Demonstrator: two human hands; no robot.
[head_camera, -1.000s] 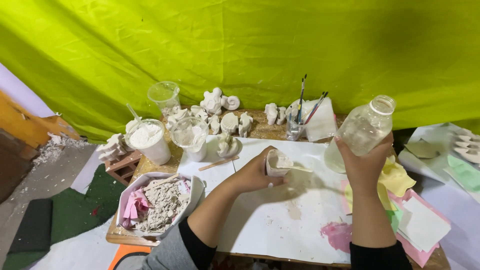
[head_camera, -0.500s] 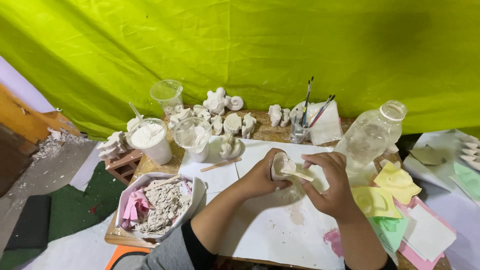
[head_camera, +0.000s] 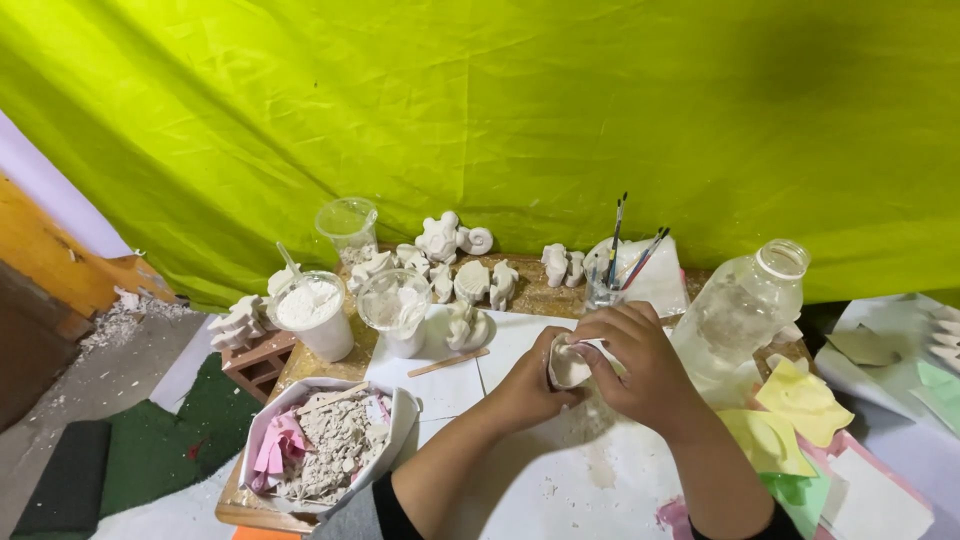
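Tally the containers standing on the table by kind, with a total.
Clear plastic cups: 2
White tub of powder: 1
Clear bottle: 1
Brush jar: 1
Total: 5
Both hands, left hand and right hand, hold a small white cast.

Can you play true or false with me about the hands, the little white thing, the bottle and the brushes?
1. Both hands hold the small white piece. True: left hand and right hand meet around it.
2. The clear bottle is in the right hand. False: it stands on the table, right of the hands.
3. The brushes stand in a small cup behind the hands. True.
4. The backdrop is blue. False: it is yellow-green.
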